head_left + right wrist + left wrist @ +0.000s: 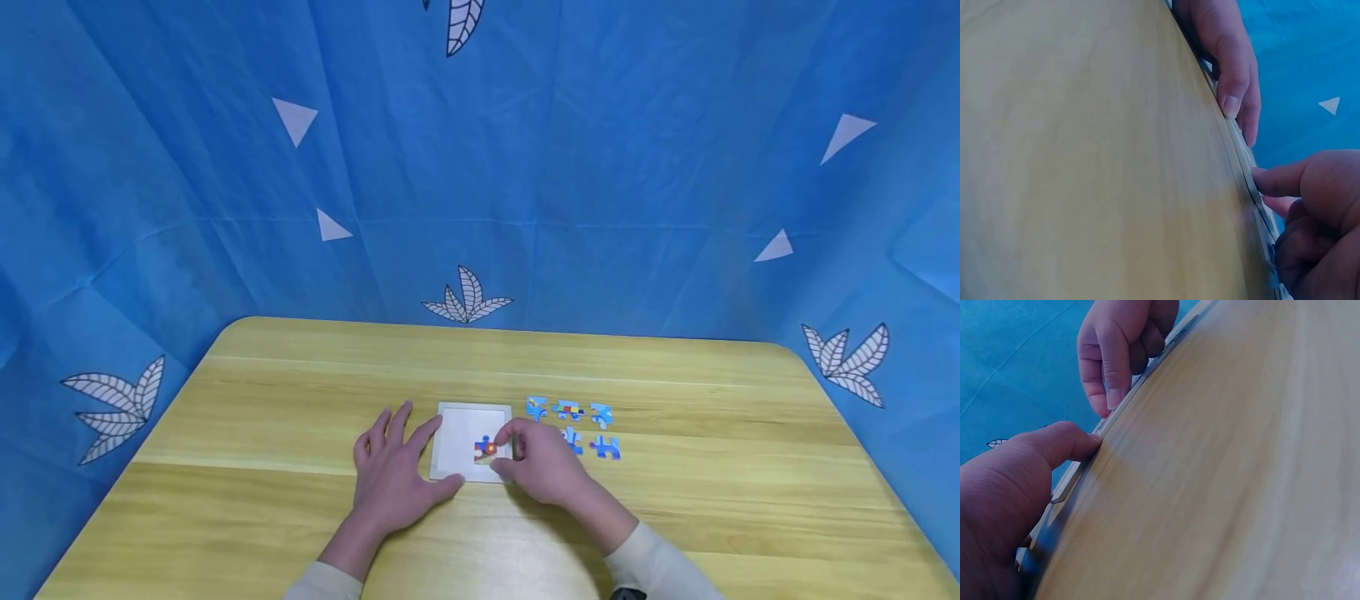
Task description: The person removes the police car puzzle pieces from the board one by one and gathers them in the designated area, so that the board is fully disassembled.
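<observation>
A square white puzzle tray (457,429) lies on the table. In its lower right part is a jigsaw piece (484,450) in blue, red and tan. My right hand (543,462) pinches this piece at its right side between thumb and index finger, the other fingers curled in. My left hand (397,479) is spread at the tray's left side, index fingertip by the left edge and thumb on the near edge. In the left wrist view the left thumb (1079,444) touches the tray's edge; the piece is hidden in both wrist views.
Several loose jigsaw pieces (568,410), mostly blue, lie right of the tray in two rows, one partly behind the right hand. The wooden table (300,417) has rounded far corners. A blue cloth (450,167) with white leaf and triangle prints hangs behind it.
</observation>
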Demonstrator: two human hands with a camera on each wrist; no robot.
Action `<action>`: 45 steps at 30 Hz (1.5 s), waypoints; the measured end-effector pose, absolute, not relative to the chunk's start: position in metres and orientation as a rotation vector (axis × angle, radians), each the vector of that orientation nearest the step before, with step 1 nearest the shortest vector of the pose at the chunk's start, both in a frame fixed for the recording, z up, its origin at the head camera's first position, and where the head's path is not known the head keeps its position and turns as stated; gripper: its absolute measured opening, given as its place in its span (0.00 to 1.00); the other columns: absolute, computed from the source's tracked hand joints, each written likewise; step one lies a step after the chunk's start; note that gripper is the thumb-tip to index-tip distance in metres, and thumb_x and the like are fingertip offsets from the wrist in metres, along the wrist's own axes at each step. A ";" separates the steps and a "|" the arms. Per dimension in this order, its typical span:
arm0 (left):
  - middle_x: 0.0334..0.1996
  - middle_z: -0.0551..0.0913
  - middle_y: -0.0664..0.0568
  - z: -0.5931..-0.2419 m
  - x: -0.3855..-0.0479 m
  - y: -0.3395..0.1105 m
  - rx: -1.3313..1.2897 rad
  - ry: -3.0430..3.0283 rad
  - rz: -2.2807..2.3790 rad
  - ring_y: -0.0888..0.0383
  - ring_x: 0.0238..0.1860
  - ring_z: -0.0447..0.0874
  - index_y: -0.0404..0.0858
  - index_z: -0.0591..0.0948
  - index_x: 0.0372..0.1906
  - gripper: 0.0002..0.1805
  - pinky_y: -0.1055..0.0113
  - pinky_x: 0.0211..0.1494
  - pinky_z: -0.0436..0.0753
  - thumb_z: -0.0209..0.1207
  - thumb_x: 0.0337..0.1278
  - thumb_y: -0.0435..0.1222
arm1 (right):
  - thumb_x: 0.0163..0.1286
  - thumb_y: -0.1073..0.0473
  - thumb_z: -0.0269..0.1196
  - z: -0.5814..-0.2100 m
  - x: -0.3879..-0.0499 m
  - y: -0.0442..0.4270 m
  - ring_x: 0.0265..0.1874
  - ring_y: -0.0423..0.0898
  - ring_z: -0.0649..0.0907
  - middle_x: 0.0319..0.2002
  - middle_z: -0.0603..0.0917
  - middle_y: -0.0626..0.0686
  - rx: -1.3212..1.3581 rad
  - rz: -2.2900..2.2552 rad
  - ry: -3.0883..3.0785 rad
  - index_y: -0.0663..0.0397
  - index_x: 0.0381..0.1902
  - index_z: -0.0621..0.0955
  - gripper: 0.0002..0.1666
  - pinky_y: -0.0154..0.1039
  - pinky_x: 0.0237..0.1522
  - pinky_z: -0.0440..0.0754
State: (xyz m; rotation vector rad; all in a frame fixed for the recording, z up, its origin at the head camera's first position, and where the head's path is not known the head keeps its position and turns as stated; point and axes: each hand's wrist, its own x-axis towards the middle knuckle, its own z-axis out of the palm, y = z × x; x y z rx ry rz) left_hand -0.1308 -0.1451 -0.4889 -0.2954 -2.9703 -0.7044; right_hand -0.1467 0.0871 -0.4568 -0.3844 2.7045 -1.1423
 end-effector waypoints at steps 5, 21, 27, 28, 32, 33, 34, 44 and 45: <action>0.76 0.56 0.41 -0.488 -0.131 -0.145 -0.297 -2.964 -0.713 0.36 0.74 0.45 0.52 0.74 0.71 0.48 0.38 0.65 0.45 0.66 0.42 0.68 | 0.60 0.57 0.74 -0.458 -0.147 0.087 0.15 0.39 0.67 0.16 0.69 0.44 -0.397 -1.125 2.727 0.50 0.41 0.82 0.13 0.36 0.20 0.66; 0.76 0.56 0.41 -0.490 -0.131 -0.144 -0.306 -2.952 -0.707 0.36 0.74 0.45 0.52 0.74 0.70 0.48 0.39 0.65 0.46 0.65 0.42 0.68 | 0.63 0.59 0.71 -0.459 -0.143 0.084 0.12 0.37 0.62 0.13 0.64 0.41 -0.482 -1.119 2.765 0.53 0.42 0.82 0.12 0.35 0.18 0.61; 0.76 0.56 0.41 -0.489 -0.131 -0.144 -0.302 -2.963 -0.706 0.37 0.74 0.45 0.52 0.74 0.71 0.48 0.39 0.65 0.46 0.65 0.42 0.68 | 0.64 0.59 0.71 -0.459 -0.142 0.085 0.13 0.37 0.63 0.13 0.64 0.42 -0.452 -1.148 2.756 0.53 0.42 0.81 0.11 0.35 0.19 0.62; 0.76 0.56 0.41 -0.489 -0.131 -0.143 -0.301 -2.965 -0.706 0.37 0.74 0.45 0.52 0.74 0.71 0.48 0.39 0.65 0.46 0.65 0.42 0.68 | 0.64 0.59 0.71 -0.459 -0.142 0.085 0.13 0.37 0.63 0.13 0.64 0.42 -0.448 -1.156 2.753 0.53 0.42 0.81 0.11 0.35 0.19 0.62; 0.76 0.56 0.41 -0.488 -0.131 -0.143 -0.299 -2.965 -0.710 0.37 0.74 0.45 0.52 0.74 0.71 0.47 0.39 0.65 0.46 0.66 0.42 0.67 | 0.63 0.59 0.72 -0.458 -0.139 0.089 0.14 0.37 0.63 0.14 0.65 0.42 -0.442 -1.174 2.766 0.53 0.42 0.82 0.11 0.35 0.20 0.63; 0.76 0.56 0.41 -0.488 -0.131 -0.143 -0.299 -2.965 -0.710 0.37 0.74 0.45 0.52 0.74 0.71 0.48 0.39 0.65 0.46 0.66 0.42 0.67 | 0.63 0.59 0.72 -0.458 -0.138 0.091 0.14 0.37 0.63 0.14 0.65 0.41 -0.437 -1.175 2.771 0.52 0.42 0.82 0.12 0.35 0.20 0.64; 0.76 0.56 0.41 -0.488 -0.131 -0.143 -0.299 -2.965 -0.709 0.37 0.74 0.45 0.52 0.74 0.71 0.48 0.39 0.65 0.46 0.66 0.42 0.67 | 0.63 0.59 0.72 -0.458 -0.137 0.093 0.15 0.37 0.64 0.14 0.65 0.41 -0.433 -1.183 2.772 0.52 0.42 0.82 0.12 0.35 0.20 0.64; 0.77 0.55 0.42 -0.491 -0.131 -0.145 -0.292 -2.969 -0.717 0.37 0.75 0.43 0.52 0.73 0.71 0.48 0.39 0.65 0.45 0.66 0.42 0.67 | 0.63 0.59 0.72 -0.455 -0.121 0.120 0.14 0.36 0.60 0.13 0.61 0.41 -0.347 -1.272 2.741 0.49 0.43 0.83 0.11 0.33 0.20 0.62; 0.77 0.54 0.43 -0.491 -0.131 -0.146 -0.291 -2.970 -0.720 0.37 0.75 0.43 0.52 0.73 0.71 0.47 0.39 0.65 0.45 0.66 0.42 0.67 | 0.64 0.59 0.72 -0.455 -0.119 0.123 0.14 0.36 0.60 0.14 0.61 0.40 -0.338 -1.276 2.743 0.49 0.43 0.83 0.11 0.33 0.20 0.62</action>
